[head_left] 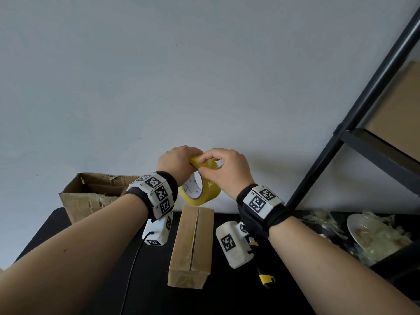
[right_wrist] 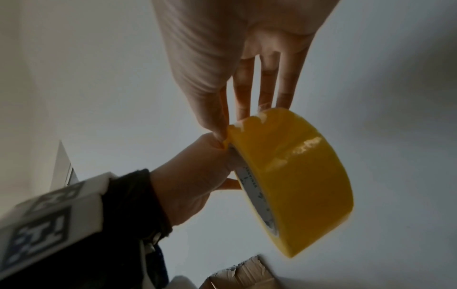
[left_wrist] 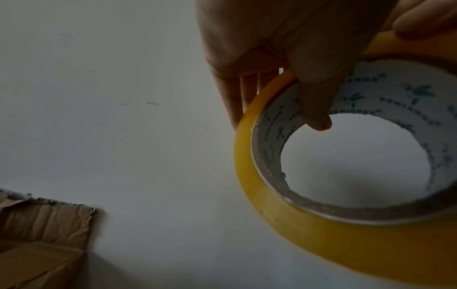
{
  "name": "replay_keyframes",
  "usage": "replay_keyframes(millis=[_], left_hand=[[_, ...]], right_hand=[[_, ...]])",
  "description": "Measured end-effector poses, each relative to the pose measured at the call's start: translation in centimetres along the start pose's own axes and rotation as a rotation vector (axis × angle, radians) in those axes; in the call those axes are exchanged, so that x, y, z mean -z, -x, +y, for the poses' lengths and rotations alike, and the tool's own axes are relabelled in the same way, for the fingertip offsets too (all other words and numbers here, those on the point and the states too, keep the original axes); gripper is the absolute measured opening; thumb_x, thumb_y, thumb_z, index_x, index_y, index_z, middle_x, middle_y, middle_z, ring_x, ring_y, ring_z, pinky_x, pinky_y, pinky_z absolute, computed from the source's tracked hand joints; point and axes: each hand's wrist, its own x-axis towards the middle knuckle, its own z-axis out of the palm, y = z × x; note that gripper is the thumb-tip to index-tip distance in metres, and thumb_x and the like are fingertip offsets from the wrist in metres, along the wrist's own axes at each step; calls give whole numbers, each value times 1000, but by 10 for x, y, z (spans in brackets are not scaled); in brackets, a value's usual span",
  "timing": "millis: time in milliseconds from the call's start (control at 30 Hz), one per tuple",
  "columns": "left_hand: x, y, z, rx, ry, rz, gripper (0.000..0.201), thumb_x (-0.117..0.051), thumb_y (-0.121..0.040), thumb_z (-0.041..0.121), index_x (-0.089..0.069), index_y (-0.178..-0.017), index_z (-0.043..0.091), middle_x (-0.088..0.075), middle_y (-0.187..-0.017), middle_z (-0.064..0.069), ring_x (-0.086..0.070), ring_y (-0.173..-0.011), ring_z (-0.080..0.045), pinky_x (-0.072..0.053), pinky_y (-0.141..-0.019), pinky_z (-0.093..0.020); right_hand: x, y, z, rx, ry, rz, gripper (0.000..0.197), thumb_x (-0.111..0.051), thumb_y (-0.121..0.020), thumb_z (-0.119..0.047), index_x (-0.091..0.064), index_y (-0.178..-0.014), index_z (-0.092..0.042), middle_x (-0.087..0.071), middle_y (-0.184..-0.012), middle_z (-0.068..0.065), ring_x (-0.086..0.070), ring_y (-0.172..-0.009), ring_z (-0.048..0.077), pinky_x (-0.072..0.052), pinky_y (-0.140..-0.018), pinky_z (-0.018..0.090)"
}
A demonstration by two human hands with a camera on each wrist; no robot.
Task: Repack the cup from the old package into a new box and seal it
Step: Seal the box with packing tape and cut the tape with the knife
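A yellow tape roll (head_left: 200,189) is held up in front of the wall above the table. My left hand (head_left: 186,162) grips it, thumb (left_wrist: 314,101) inside the printed white core and fingers behind the outer face. My right hand (head_left: 203,165) pinches the roll's top edge with thumb and forefinger, where a wrinkled tape end (right_wrist: 247,121) lies. Below the hands a new brown box (head_left: 193,244) lies on the black table (head_left: 227,296) with its flaps closed. A torn old box (head_left: 91,192) stands open at the back left. No cup shows.
A yellow and black utility knife (head_left: 264,275) lies right of the new box. A white plate (head_left: 354,226) with crumpled clear wrap sits at the right, under a dark metal shelf frame (head_left: 354,114). A black cable (head_left: 134,264) runs down the table's left part.
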Motion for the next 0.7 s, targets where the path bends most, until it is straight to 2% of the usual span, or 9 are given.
replay_keyframes(millis=[167, 267, 333, 433, 500, 567, 700], left_hand=[[-2, 4, 2, 15, 122, -15, 32, -52, -83, 18, -66, -105, 37, -66, -104, 8, -58, -94, -19, -47, -77, -31], [-3, 6, 5, 15, 167, -28, 29, -52, -82, 17, -67, -99, 35, -64, -95, 8, -56, -88, -17, -46, -74, -30], [-2, 7, 7, 15, 180, -37, 26, -51, -81, 16, -66, -94, 34, -61, -89, 8, -56, -86, -17, -46, -72, -30], [1, 6, 8, 9, 165, -59, 23, -52, -81, 15, -56, -77, 38, -59, -81, 7, -57, -84, -20, -42, -69, -28], [3, 7, 8, 9, 171, -68, 25, -53, -81, 15, -55, -80, 40, -60, -82, 7, -57, -84, -19, -42, -69, -28], [5, 8, 8, 15, 188, -68, 25, -54, -81, 16, -59, -85, 40, -60, -82, 7, -56, -83, -18, -42, -69, -28], [4, 11, 10, 12, 217, -73, 24, -56, -81, 14, -62, -86, 37, -61, -79, 6, -58, -82, -19, -45, -69, -29]], right_hand=[[5, 0, -5, -13, 3, -9, 10, -77, -72, -26, -68, -72, -30, -71, -88, -7, -56, -89, 14, -47, -76, 30], [7, 0, -6, -38, 21, -15, 15, -74, -71, -26, -61, -65, -30, -69, -85, -2, -54, -87, 15, -46, -75, 30], [8, 1, -5, -32, 19, -19, 20, -73, -71, -25, -56, -62, -31, -68, -86, -6, -52, -90, 14, -45, -77, 30], [9, 3, -6, -21, -8, -14, 12, -74, -74, -27, -66, -74, -36, -69, -93, -12, -52, -94, 11, -42, -77, 26], [8, 4, -7, -13, -26, -9, 11, -74, -75, -27, -73, -82, -36, -71, -97, -12, -54, -97, 10, -41, -79, 23], [10, 5, -9, -16, -36, 0, 9, -75, -75, -26, -74, -81, -33, -71, -96, -12, -55, -97, 10, -41, -80, 23], [14, 9, -13, -18, -21, -14, 4, -75, -75, -25, -72, -76, -28, -64, -82, -14, -50, -86, 10, -37, -68, 23]])
